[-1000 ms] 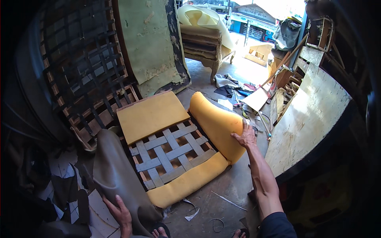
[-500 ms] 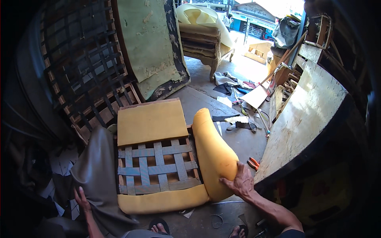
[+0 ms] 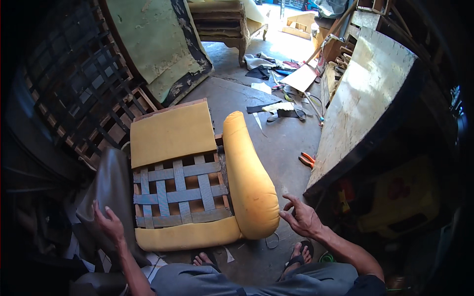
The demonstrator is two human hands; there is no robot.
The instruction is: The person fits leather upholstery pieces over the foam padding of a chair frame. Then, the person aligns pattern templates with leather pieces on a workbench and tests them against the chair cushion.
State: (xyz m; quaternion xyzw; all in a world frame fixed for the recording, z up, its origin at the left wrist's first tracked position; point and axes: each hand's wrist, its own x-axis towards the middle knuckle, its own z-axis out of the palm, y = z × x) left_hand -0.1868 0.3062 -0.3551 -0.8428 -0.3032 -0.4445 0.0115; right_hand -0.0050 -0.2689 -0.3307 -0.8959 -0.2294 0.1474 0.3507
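Observation:
A seat frame with woven grey webbing [image 3: 178, 192] lies on the floor, a yellow foam pad [image 3: 170, 133] across its back part and a foam strip [image 3: 182, 239] along its front. A padded yellow roll [image 3: 251, 182] runs along its right side. Just off the roll's near end is my right hand [image 3: 302, 217], fingers apart and holding nothing. My left hand [image 3: 109, 219] is open beside dark brown upholstery sheeting [image 3: 103, 175] draped at the frame's left; whether it touches the sheeting is unclear.
A large black-webbed frame [image 3: 84, 93] and peeling pale green panel [image 3: 158, 49] stand back left. A chair frame [image 3: 217, 24] stands behind. Fabric scraps [image 3: 259, 74] litter the floor toward the bright doorway. Orange-handled pliers [image 3: 306, 158] lie by a whitish board [image 3: 360, 98] on the right.
The seat frame has turned to sit squarer before me. My right hand has come away from the yellow roll, and my left hand has risen. The view has tipped further down.

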